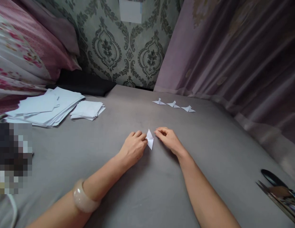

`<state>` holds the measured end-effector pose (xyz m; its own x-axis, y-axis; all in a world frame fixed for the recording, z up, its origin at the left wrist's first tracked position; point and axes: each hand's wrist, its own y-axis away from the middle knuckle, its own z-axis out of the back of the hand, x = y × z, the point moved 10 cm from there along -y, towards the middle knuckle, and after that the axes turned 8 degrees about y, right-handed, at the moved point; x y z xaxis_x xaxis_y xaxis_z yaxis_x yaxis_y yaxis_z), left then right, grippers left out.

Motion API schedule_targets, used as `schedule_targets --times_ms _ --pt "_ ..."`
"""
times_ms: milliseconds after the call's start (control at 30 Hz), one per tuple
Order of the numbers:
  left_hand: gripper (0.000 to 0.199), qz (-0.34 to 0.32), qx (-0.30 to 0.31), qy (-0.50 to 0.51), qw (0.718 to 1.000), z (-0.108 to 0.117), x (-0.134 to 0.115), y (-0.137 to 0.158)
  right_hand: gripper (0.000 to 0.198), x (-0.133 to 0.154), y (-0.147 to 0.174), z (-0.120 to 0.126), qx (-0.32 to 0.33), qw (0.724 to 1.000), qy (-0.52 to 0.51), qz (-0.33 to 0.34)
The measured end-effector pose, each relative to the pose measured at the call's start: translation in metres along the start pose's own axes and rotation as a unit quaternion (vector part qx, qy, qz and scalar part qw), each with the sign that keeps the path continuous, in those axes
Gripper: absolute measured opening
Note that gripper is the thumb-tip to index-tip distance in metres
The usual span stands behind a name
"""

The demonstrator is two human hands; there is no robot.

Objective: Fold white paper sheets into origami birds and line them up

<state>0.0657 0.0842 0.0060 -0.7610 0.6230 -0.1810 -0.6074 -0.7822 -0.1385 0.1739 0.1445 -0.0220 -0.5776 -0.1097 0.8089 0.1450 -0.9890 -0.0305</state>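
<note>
A small white folded paper (pixel 150 143) with pointed upper and lower corners is at the middle of the grey-covered surface. My left hand (pixel 134 146), with a pale bangle (pixel 84 197) on its forearm, has its fingers closed on the paper's left side and hides that part. Just right of the paper, my right hand (pixel 168 138) is curled with thumb and fingertips together. A narrow gap separates those fingertips from the paper, and nothing shows between them.
Three folded paper figures (pixel 173 104) stand in a row at the back right. Larger white sheets (pixel 46 106) and a stack of smaller squares (pixel 87 109) lie at left. Scissors-like tools (pixel 273 178) are at the right edge. A black folded item (pixel 84 83) lies by the wall.
</note>
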Motion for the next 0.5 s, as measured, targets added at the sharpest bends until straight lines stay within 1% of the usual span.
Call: schedule_targets --times_ms 67,167,300,400,500 --pt "0.018 -0.008 0.018 -0.003 1.000 -0.002 -0.003 -0.001 0.016 -0.004 0.000 0.003 0.003 1.000 -0.012 -0.005" --pt "0.018 -0.019 0.033 0.002 0.999 -0.006 -0.006 -0.001 0.012 -0.002 0.000 0.000 0.006 1.000 0.021 0.015" --pt "0.019 -0.022 0.037 0.011 0.999 -0.009 -0.006 0.000 0.010 0.000 0.002 -0.007 0.000 0.998 0.054 0.021" --pt "0.019 -0.026 0.040 0.013 0.999 -0.011 -0.006 0.001 0.009 0.004 0.003 -0.006 -0.013 0.996 0.082 0.020" --pt "0.021 -0.017 0.043 0.013 0.999 -0.012 -0.006 0.002 0.008 0.007 0.004 -0.006 -0.009 0.995 0.096 0.015"
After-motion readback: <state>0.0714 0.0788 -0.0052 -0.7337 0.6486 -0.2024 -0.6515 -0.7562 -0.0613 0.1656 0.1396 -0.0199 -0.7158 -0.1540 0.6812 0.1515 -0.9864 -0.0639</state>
